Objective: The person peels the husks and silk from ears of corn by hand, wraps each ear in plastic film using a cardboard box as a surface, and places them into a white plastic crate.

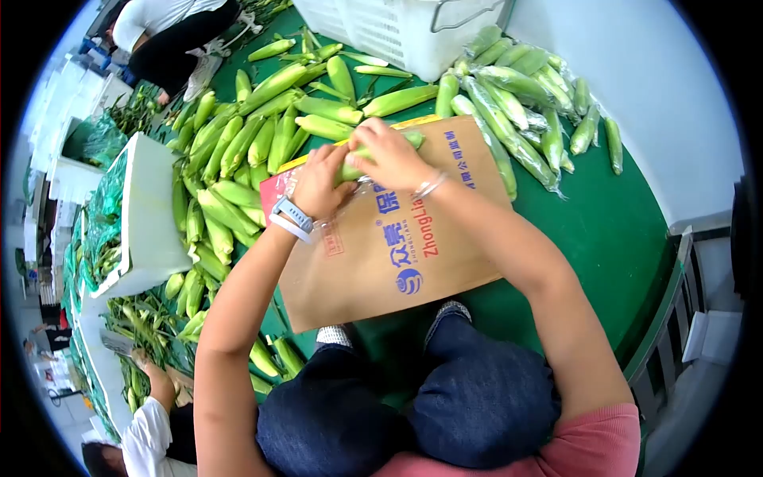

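Note:
My left hand, with a watch at the wrist, is closed round the lower left end of a green corn cob. My right hand grips the same cob from above, its fingers bent over the husk. Clear plastic film shows at the cob, near my left palm. Both hands are over the far part of a brown printed cardboard sheet, which lies in front of my knees.
Unwrapped corn is heaped left and beyond the cardboard. Plastic-wrapped cobs lie at the far right by the wall. A white crate stands at the back, another white bin at left. Two other people are at the left edges.

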